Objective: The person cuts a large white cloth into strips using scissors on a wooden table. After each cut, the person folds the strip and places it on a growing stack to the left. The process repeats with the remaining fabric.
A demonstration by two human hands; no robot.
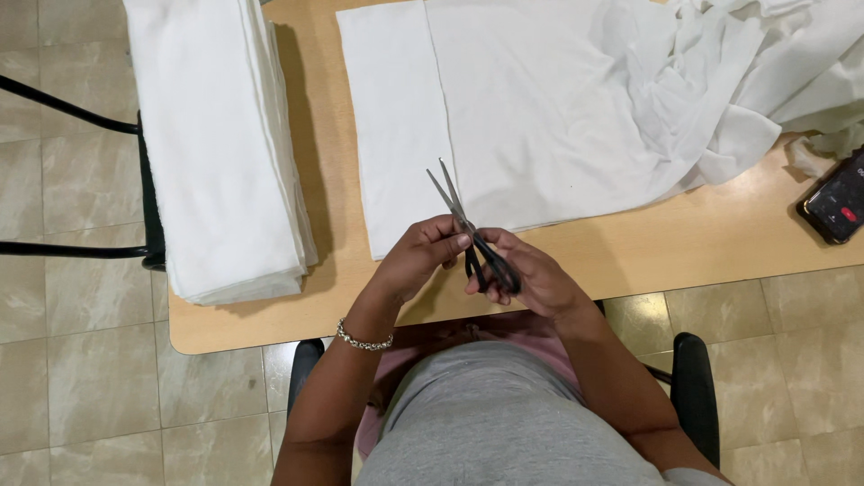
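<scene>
Scissors (468, 225), black-handled, clamped in both grips just above the near edge of the counter (270, 315). Right hand (531, 274) closed around the loops, fingers curled in; left hand (418, 256) pinching the shank near the pivot, thumb on top. Blades slightly parted and pointing toward eleven o'clock, tips lying over the near edge of the flat white cloth (540, 117). Beaded bracelet (364, 342) on the left wrist.

Judged as a step of seating the tool in the fingers, not yet of cutting: no fabric between the blades. Calls next for a settled hold through the loops and for the left fingertips kept clear of the edges.

Outward from the grips: at twelve o'clock, the flat cloth spread smooth, with a narrower panel (391, 117) along its nine o'clock side. At ten o'clock, a tall stack of folded white cloth (216, 144), hanging off the counter toward a black chair frame (72, 247). At two o'clock, a crumpled heap of the same fabric (747, 72). At three o'clock, a dark phone (837, 202) with a lit screen, cut off by the picture's edge. Below, beige floor tiles (90, 387).

Hard to tell: which right fingers pass through the loops, and whether the panel is a separate piece or a fold. Far edges of cloth, stack and heap out of view.
</scene>
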